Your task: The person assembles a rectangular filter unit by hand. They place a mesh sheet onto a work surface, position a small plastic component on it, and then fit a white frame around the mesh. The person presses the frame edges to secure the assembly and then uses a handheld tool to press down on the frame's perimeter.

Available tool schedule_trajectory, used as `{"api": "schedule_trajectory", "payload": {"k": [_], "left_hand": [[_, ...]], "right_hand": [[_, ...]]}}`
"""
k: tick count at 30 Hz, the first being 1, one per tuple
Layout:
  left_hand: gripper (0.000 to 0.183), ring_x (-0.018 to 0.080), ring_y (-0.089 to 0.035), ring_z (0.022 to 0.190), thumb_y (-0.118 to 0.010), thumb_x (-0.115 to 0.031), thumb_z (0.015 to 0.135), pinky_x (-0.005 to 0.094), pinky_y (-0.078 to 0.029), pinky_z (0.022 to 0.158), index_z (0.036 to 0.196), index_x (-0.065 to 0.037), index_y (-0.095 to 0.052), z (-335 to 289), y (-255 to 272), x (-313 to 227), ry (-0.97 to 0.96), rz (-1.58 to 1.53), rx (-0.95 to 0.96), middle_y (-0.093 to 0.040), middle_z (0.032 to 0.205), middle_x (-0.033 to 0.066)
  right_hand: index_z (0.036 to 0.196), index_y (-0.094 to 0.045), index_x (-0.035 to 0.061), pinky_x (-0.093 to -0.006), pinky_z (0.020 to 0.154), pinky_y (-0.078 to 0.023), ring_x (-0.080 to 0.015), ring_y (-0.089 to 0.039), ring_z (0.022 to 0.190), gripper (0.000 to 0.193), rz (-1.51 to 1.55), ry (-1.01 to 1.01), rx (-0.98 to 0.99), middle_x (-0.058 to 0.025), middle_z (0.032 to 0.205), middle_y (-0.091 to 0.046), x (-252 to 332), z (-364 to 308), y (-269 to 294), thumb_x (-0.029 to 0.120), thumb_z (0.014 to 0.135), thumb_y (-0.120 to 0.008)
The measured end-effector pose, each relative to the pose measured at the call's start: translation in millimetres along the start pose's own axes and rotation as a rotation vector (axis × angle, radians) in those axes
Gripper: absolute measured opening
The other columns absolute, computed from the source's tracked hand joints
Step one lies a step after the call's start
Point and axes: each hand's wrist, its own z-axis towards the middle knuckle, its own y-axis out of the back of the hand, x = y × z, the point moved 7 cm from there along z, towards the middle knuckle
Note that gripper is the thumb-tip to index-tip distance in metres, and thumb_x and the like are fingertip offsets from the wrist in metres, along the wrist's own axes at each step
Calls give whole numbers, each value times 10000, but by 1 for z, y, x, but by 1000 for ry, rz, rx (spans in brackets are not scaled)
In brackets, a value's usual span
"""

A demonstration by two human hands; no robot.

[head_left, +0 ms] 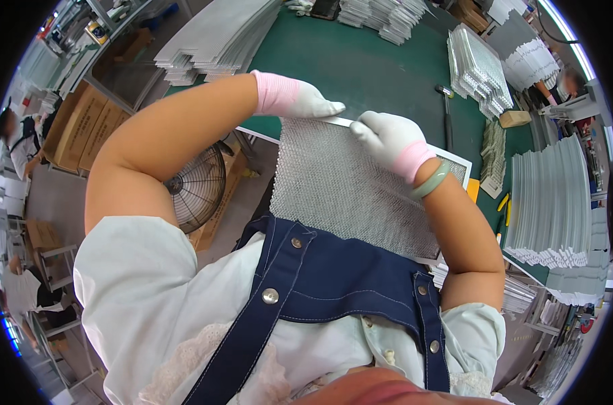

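A silver mesh panel (350, 179) leans between my body and the near edge of the green table. White frame strips run along its right side, and a white strip (339, 121) lies along its far edge. My left hand (308, 101), in a white glove with a pink cuff, is closed on the left part of that strip, its thumb stretched along the top. Gloved the same way, my right hand (389, 137) grips the strip a little further right, fingers curled over it. The fingers under the edge are hidden.
On the green table (320, 61) lie a hammer (447, 111), yellow-handled pliers (505, 206) and a wooden block (515, 119). Stacked white sheets (215, 37), mesh panels (478, 67) and white frames (549, 202) stand around. A floor fan (198, 185) and cartons are at left; people work nearby.
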Motion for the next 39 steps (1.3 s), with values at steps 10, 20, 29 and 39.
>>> {"api": "schedule_trajectory", "payload": {"k": [10, 20, 29, 39], "left_hand": [[510, 343, -655, 955, -538, -470, 923, 406, -493, 887, 997, 4, -710, -105, -84, -2, -12, -226, 42, -676, 984, 249], [261, 99, -586, 829, -648, -170, 919, 274, -482, 738, 1098, 21, -652, -87, 69, -91, -876, -839, -972, -658, 933, 32], [375, 146, -587, 1073, -665, -112, 906, 304, -458, 953, 1250, 18, -594, -18, 76, -92, -794, -981, -500, -648, 1178, 62], [264, 149, -669, 820, -733, -185, 807, 313, -538, 753, 1013, -26, -689, -56, 1, -97, -753, -563, -495, -706, 919, 67]], "right_hand": [[1032, -659, -15, -308, 730, -477, -163, -593, 755, 361, 505, -435, -284, -73, 788, -639, -112, -63, 26, 327, 944, -582], [1219, -539, 21, -278, 914, -406, -128, -531, 1000, 349, 1091, -36, -972, -37, 1108, -578, -86, -90, 126, 304, 1040, -438], [1374, -439, -1, -397, 1116, -298, -223, -459, 1238, 583, 1083, 41, -784, -91, 1356, -510, -195, -96, 14, 382, 961, -588], [1172, -639, 16, -365, 965, -459, -282, -612, 1049, 339, 407, -14, -161, -140, 1109, -658, -141, -84, -62, 96, 843, -647]]}}
